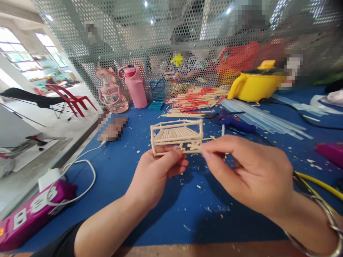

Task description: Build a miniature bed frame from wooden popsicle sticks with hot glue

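Evidently slatted, remainder unclear: my left fingers (171, 157) clasp the stick frame (177, 134); right fingers (226, 142) bunch at its corner, hold indiscernible.

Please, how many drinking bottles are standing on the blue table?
2. The clear bottle stands at the back left of the table, before the mesh; the pink bottle stands just right of it. Others could be hidden.

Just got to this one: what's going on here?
A person's left hand holds a small frame made of thin sticks, above a blue table. The right hand has its fingertips pinched at the frame's lower right corner; whether they grip a separate piece is hard to tell. Behind lie a glue gun and a pile of loose sticks.
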Available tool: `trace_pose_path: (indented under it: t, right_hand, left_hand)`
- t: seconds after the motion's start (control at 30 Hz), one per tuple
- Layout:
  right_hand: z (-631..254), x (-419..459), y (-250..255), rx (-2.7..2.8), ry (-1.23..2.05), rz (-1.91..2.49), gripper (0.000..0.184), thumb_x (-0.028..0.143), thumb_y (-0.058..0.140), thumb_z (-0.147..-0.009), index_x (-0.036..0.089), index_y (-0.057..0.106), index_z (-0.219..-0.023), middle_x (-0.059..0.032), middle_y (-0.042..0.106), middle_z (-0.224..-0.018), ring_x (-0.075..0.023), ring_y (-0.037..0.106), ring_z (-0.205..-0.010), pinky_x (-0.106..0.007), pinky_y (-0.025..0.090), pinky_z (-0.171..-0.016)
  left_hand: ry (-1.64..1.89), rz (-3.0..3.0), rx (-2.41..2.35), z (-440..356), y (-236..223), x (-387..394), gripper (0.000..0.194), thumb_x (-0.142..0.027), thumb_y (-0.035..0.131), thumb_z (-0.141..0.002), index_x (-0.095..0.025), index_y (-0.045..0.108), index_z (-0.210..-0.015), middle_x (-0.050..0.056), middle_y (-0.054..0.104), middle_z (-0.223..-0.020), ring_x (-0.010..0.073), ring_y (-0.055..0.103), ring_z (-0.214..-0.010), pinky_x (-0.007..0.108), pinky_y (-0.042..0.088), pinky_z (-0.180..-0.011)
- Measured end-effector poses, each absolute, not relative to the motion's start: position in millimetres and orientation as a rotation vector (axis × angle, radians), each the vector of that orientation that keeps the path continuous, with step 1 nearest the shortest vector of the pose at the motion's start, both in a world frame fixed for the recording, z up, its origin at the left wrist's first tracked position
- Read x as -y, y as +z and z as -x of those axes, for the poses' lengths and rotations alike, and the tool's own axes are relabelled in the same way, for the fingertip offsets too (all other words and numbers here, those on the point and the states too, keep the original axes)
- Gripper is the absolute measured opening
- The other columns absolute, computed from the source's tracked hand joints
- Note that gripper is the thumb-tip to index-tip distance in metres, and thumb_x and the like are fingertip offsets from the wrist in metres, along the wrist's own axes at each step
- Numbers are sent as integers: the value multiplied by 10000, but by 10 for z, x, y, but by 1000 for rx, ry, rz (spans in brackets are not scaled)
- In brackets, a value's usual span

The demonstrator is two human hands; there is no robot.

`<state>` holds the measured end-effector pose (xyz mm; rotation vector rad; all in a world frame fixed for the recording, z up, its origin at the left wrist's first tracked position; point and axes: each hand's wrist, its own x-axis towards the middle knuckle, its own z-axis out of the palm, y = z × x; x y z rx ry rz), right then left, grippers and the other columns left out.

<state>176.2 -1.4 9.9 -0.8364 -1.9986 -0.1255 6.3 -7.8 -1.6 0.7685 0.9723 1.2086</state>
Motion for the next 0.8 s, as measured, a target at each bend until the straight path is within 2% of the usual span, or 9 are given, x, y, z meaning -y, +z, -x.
trace_pose_path:
  t: [0.13, 0.8]
  right_hand:
    - [-1712, 86, 47, 2048, -282, 849, 98, 106, 563, -841, 184, 619, -819, 4, 682, -677, -103, 626, -592, -227, 451, -581]
    - [-1658, 60, 25, 2066, -196, 912, 124, 111, 538, -835, 208, 603, -793, 18, 680, -671, -108, 618, -570, -226, 432, -538]
  left_hand:
    - [1192, -769, -977, -65, -7, 80, 163, -223, 728, -722, -81, 675, -782, 36, 657, -704, 70, 607, -592, 150, 518, -569]
    - [1207, -755, -960, -79, -9, 83, 156, -218, 745, -709, -101, 695, -800, 25, 672, -725, 73, 621, -612, 160, 523, -592]
